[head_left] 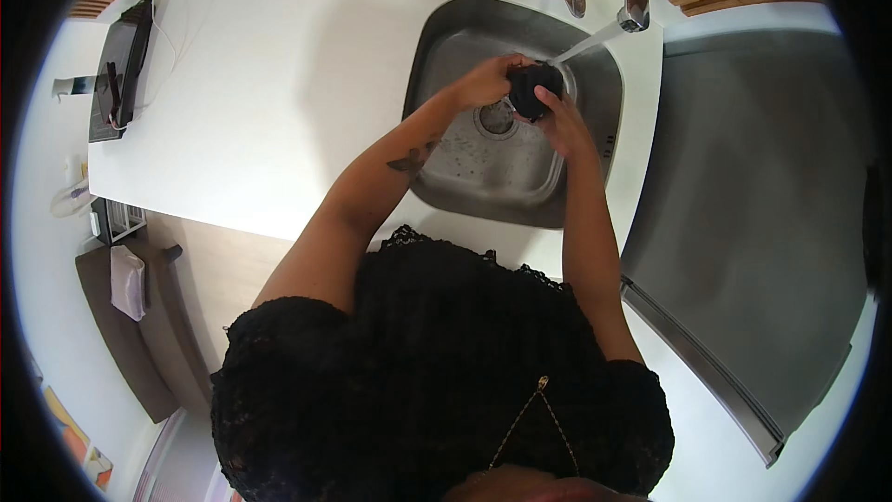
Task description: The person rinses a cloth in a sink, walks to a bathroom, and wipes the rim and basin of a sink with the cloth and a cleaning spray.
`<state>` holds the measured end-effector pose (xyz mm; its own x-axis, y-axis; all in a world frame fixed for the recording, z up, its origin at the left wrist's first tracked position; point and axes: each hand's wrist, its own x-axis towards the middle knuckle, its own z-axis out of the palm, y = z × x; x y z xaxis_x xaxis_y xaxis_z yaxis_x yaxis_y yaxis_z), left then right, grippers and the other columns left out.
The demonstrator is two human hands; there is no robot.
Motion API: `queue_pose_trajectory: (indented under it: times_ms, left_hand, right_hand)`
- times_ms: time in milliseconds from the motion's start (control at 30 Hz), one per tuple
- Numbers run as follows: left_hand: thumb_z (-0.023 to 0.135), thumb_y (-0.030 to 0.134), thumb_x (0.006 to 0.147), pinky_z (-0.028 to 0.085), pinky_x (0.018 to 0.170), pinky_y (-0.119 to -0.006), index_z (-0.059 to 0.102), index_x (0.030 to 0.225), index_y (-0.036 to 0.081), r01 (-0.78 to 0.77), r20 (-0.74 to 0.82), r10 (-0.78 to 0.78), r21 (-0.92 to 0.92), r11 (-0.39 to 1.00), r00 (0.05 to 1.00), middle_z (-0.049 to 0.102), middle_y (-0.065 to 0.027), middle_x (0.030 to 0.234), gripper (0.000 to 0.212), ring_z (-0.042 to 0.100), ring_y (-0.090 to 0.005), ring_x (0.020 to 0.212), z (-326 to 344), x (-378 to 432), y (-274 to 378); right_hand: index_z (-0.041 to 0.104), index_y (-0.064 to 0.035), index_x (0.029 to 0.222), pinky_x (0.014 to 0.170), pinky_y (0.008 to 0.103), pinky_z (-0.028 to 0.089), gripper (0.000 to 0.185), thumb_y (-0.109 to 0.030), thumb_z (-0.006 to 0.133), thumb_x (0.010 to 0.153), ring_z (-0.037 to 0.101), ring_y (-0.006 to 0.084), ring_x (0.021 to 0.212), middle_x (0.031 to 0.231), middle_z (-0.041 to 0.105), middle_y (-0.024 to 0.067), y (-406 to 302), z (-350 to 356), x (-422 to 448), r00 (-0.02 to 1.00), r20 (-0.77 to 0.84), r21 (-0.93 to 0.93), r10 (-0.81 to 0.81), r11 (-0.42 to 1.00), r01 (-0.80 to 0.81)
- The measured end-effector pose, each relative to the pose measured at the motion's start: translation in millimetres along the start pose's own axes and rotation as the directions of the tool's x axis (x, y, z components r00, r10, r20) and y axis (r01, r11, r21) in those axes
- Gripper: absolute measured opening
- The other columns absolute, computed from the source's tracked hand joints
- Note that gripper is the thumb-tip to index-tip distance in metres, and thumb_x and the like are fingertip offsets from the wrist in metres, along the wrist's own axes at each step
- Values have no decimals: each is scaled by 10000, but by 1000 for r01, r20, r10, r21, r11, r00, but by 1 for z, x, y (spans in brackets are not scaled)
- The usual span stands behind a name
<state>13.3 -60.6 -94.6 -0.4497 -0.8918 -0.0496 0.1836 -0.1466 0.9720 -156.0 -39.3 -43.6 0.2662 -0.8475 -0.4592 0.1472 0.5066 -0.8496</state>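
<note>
A small black object (533,92), its exact kind unclear, is held between my two hands over the stainless steel sink (481,188). My left hand (491,81) grips it from the left side. On its right and lower side is my right hand (563,122), with the thumb laid across it. Water runs from the chrome faucet (633,3) in a slanting stream that comes down at the object's upper edge. The round drain (497,118) shows just below and left of the hands. Parts of the fingers behind the object are hidden.
White countertop (244,97) surrounds the sink. A black cooktop-like appliance (122,77) with a cable sits at its far left end. To the right stands a large grey appliance or cabinet (752,174). A brown sofa (139,307) with a wrapped package is at the lower left.
</note>
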Motion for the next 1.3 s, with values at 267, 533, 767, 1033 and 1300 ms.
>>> queue_pose_trajectory:
  times_ms: [267,533,767,1033,1300]
  left_hand:
    - [615,-20,624,450,900,-354,387,1313,137,-367,167,508,872,323,845,484,-188,1218,742,548,-340,1048,22,-9,36]
    - [707,93,632,486,787,-430,452,1174,95,38,-18,-47,886,462,999,581,-204,1015,599,569,-386,969,20,7,34]
    - [711,68,621,441,871,-416,458,1165,69,-151,62,159,750,644,985,552,-184,1091,600,527,-350,1045,0,0,25]
    - [710,33,597,396,959,-392,420,1283,160,-234,21,295,666,709,955,423,-146,1255,756,453,-334,1134,17,-6,28]
    - [689,69,644,477,833,-430,476,1182,97,20,-37,35,916,401,999,554,-175,1104,579,578,-365,970,22,-11,35]
  right_hand:
    - [516,-22,1094,770,335,489,414,-140,688,736,581,178,922,1009,581,67,-18,-29,24,931,331,-103,155,986,-128]
    - [576,-6,1012,682,317,477,507,-196,748,575,604,158,785,889,633,60,-34,-2,43,954,180,-927,238,366,84]
    - [508,-29,1147,651,326,505,665,-228,797,582,613,187,793,974,618,66,-34,11,24,985,105,-768,136,640,-7]
    - [535,-72,1122,686,281,498,472,-85,726,690,593,151,865,967,602,45,-24,-22,24,908,266,-231,325,936,-267]
    - [611,-43,955,633,340,506,393,-182,741,611,635,231,715,795,645,115,-30,13,33,961,176,-898,213,434,68]
